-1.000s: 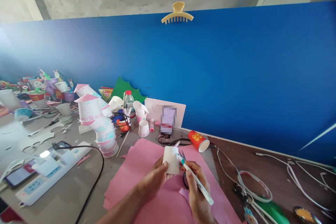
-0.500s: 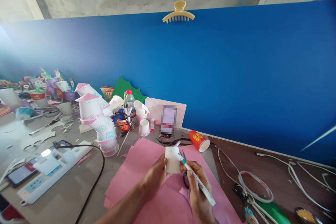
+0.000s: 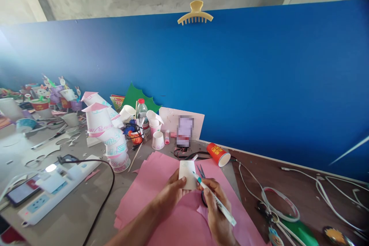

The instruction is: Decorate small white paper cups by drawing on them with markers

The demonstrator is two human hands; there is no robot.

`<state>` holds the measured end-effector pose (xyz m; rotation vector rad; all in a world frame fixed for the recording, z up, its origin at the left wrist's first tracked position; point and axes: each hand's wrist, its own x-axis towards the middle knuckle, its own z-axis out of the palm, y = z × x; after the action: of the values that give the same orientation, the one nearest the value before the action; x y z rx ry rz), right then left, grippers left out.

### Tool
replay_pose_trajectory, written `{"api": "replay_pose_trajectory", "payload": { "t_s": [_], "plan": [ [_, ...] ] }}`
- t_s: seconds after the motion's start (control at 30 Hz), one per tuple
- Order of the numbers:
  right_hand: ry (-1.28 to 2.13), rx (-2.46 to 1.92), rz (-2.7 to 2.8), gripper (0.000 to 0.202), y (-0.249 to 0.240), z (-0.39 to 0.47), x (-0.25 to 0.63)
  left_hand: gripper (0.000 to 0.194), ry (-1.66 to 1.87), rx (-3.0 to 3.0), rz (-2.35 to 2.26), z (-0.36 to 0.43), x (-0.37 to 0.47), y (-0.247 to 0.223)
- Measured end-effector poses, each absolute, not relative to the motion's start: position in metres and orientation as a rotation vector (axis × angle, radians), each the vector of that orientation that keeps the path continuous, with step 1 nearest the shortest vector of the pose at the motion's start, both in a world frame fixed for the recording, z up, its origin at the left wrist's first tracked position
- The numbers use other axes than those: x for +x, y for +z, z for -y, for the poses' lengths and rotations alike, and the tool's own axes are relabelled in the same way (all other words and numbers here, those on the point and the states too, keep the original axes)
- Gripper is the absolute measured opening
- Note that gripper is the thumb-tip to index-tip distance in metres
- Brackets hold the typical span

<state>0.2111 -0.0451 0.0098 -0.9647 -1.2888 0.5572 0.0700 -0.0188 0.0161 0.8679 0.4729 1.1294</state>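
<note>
A small white card-like piece [image 3: 187, 178] with a faint green mark near its top is held by my left hand [image 3: 172, 189], the thumb across its lower left. In my right hand [image 3: 216, 203] is a white marker [image 3: 220, 204] with a teal collar, its tip close to the right side of the white piece. Some right fingertips are near the piece's lower right edge. Scissors [image 3: 201, 171] lie behind the right hand, partly hidden by it. Pink paper sheets [image 3: 150, 200] spread beneath both hands.
A red cup [image 3: 216, 153] lies behind the right hand. Decorated stacked cups [image 3: 117, 148], a bottle [image 3: 142, 111] and a phone [image 3: 185, 130] stand farther back. A power strip [image 3: 40, 203] with a black cable is at left; white cables [image 3: 323, 188] lie at right.
The white piece and my left hand have shifted slightly left, and the left thumb lies farther over the piece. The marker tip has moved slightly left and down.
</note>
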Motion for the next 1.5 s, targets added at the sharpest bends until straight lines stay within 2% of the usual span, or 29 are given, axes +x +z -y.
{"api": "replay_pose_trajectory", "payload": {
  "t_s": [0.43, 0.63, 0.93, 1.1, 1.37, 1.5],
  "plan": [
    [0.51, -0.873, 1.376, 0.017, 0.011, 0.056, 0.206, 0.036, 1.13, 0.804, -0.42, 0.015, 0.069, 0.015],
    [0.416, -0.779, 1.402, 0.018, -0.007, 0.064, 0.189, 0.043, 1.061, 0.682, -0.351, 0.011, 0.065, 0.012],
    [0.303, -0.61, 1.621, 0.021, -0.005, 0.062, 0.19, 0.048, 0.96, 0.623, -0.392, 0.016, 0.063, 0.017],
    [0.277, -0.637, 1.542, 0.022, -0.011, 0.063, 0.187, 0.051, 0.881, 0.613, -0.391, 0.019, 0.061, 0.017],
    [0.46, -0.757, 1.332, 0.017, -0.002, 0.058, 0.189, 0.035, 1.031, 0.613, -0.377, 0.006, 0.066, 0.002],
    [0.456, -0.834, 1.365, 0.017, -0.007, 0.054, 0.197, 0.037, 1.098, 0.665, -0.391, 0.006, 0.067, 0.007]
  ]
}}
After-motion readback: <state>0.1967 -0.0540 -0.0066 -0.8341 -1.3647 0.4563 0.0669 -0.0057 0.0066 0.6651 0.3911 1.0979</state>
